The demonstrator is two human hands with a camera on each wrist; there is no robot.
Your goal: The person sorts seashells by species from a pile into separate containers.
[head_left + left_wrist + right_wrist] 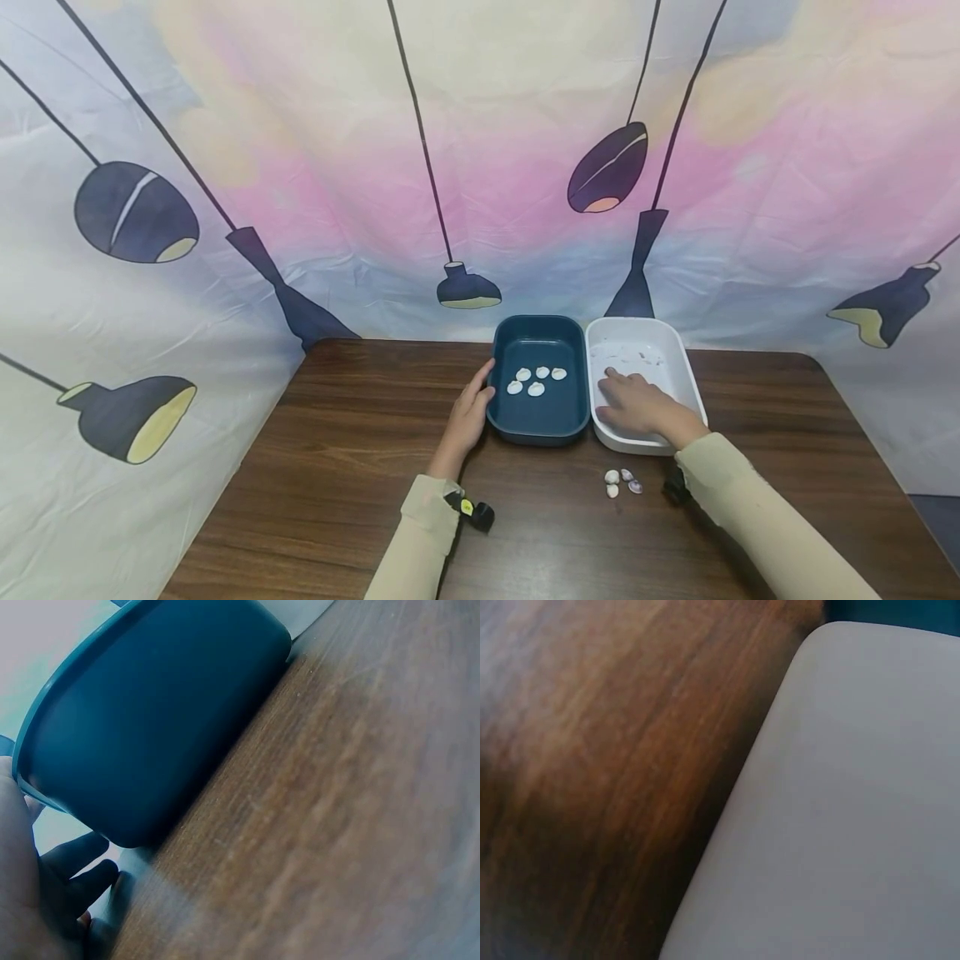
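Note:
My left hand (470, 412) rests along the left wall of a dark teal tray (540, 429), thumb near the rim. In the left wrist view its fingers (79, 855) are spread beside the tray's end. Several white shells (536, 389) lie apart on the teal tray's floor. My right hand (637, 406) reaches down into the white tray (693, 392), its fingers stretched towards the left inner side and nothing visible in them. Small brownish bits (651, 359) lie on the white tray's floor beyond this hand. The right wrist view shows only the white tray's outer wall (840, 795) and the table.
Both trays stand side by side at the back of a brown wooden table (360, 433). A small group of white and purplish shells (612, 477) lies on the table in front of the white tray. Behind hangs a cloth backdrop (510, 167) printed with lamps.

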